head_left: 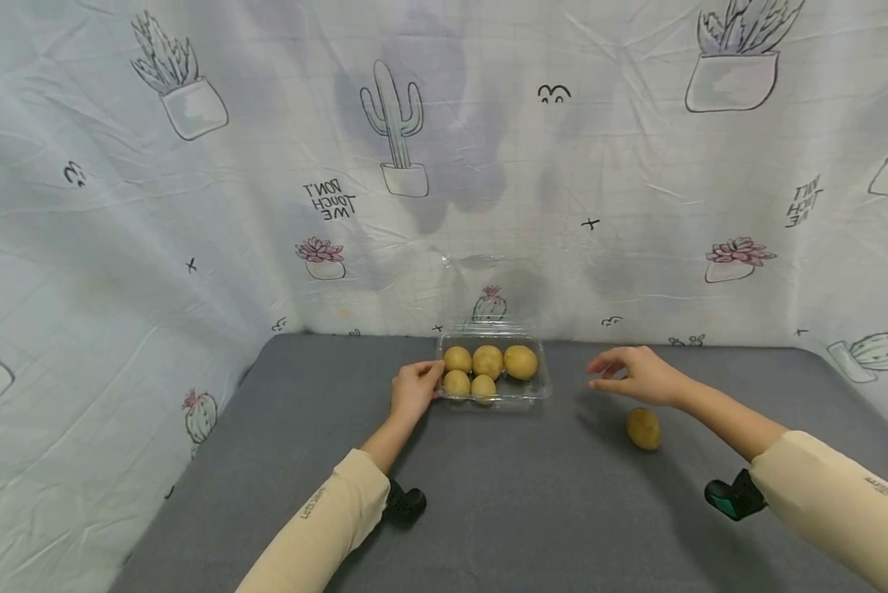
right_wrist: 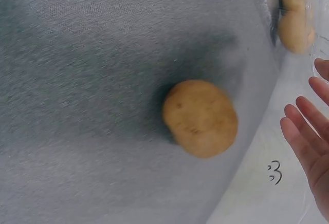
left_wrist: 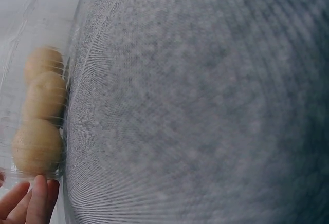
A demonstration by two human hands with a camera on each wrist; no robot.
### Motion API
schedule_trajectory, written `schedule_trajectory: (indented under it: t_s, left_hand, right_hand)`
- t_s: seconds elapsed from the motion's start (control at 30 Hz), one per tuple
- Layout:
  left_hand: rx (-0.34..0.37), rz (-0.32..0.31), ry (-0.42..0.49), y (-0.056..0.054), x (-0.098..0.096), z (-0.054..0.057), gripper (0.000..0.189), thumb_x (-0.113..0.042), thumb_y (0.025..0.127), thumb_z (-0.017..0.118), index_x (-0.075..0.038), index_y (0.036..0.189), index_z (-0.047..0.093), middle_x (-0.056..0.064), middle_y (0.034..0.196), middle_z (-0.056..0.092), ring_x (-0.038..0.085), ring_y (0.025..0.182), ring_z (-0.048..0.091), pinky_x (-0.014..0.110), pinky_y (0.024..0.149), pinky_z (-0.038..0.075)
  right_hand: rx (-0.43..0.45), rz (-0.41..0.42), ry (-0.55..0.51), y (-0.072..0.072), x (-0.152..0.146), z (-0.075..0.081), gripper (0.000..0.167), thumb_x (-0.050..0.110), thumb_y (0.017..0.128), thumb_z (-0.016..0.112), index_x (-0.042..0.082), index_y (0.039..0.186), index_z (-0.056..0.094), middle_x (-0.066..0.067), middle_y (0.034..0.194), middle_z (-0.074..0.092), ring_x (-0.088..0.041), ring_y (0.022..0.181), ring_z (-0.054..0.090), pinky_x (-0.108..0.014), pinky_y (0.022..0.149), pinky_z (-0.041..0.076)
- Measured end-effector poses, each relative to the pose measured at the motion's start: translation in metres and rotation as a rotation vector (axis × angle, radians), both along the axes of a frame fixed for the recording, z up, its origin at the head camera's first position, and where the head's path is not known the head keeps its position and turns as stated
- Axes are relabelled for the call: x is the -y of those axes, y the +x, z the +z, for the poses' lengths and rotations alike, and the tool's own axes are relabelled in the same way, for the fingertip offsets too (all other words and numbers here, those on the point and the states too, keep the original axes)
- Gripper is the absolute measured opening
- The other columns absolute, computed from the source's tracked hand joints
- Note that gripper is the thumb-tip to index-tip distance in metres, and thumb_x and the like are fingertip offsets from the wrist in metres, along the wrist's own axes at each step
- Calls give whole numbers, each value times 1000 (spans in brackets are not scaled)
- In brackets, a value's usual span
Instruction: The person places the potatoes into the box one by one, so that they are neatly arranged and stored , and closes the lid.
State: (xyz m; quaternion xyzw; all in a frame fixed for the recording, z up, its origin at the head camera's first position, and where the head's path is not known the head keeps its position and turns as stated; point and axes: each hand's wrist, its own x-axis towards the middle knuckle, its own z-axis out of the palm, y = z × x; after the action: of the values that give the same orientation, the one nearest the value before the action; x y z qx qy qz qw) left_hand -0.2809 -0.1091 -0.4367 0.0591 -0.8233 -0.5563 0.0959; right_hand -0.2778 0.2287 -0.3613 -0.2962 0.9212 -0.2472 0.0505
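Observation:
A clear plastic clamshell container [head_left: 536, 391] sits near the back of the table with its lid [head_left: 455, 288] raised. Several yellow potatoes [head_left: 488, 361] lie inside it, with a gap at the front right. At the container's left end my left hand [head_left: 413, 389] grips the side; its fingertips [left_wrist: 40, 185] touch the plastic in the left wrist view. My right hand [head_left: 640, 376] hovers right of the container, fingers loosely bent and holding nothing. One loose potato [head_left: 643, 429] rests on the table beneath and just in front of that hand, also plain in the right wrist view [right_wrist: 200, 118].
A grey cloth covers the table [head_left: 518, 502]. Behind it and to the left hangs a white curtain [head_left: 488, 123] printed with cacti, close behind the raised lid. Dark wrist devices [head_left: 405, 504] sit under both sleeves.

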Motion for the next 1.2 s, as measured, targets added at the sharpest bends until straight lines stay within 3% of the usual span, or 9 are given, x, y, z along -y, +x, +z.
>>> schedule_trajectory:
  t_s: [0.23, 0.43, 0.77, 0.93, 1.2]
  left_hand:
    - [-8, 1, 17, 0, 0, 0, 28, -24, 90, 59, -1, 102, 70, 10, 78, 68, 11, 63, 64, 22, 57, 56]
    - [-13, -6, 18, 1, 1, 0, 29, -25, 91, 59, -2, 102, 70, 10, 77, 68, 10, 60, 64, 22, 57, 56]
    - [-18, 0, -7, -1, 0, -2, 28, -25, 90, 59, -2, 102, 71, 10, 77, 69, 10, 58, 64, 22, 57, 56]
    - [-18, 3, -2, 0, 1, -1, 28, -25, 90, 59, -2, 101, 71, 10, 77, 69, 10, 59, 64, 22, 57, 56]
    - [-18, -12, -4, 2, 2, -2, 28, -25, 91, 58, -2, 102, 70, 9, 77, 68, 11, 61, 64, 23, 58, 56]
  right_hand:
    - [-68, 33, 34, 10, -17, -8, 26, 22, 87, 65, 2, 103, 66, -9, 98, 67, -23, 84, 62, -35, 66, 54]
    - [-102, 38, 60, 22, -27, -16, 27, 24, 85, 67, 3, 102, 66, -7, 98, 66, -26, 84, 61, -32, 63, 54]
    - [-244, 28, 198, 45, -33, -31, 34, 32, 74, 76, 9, 98, 67, 0, 91, 59, -16, 77, 58, -31, 59, 51]
    - [-263, 32, 199, 49, -36, -35, 32, 26, 71, 78, 9, 95, 66, 0, 90, 58, -14, 76, 57, -28, 58, 50]
    - [-234, 3, 196, 51, -39, -38, 29, 23, 76, 74, 8, 99, 65, -3, 92, 59, -9, 73, 52, -22, 54, 44]
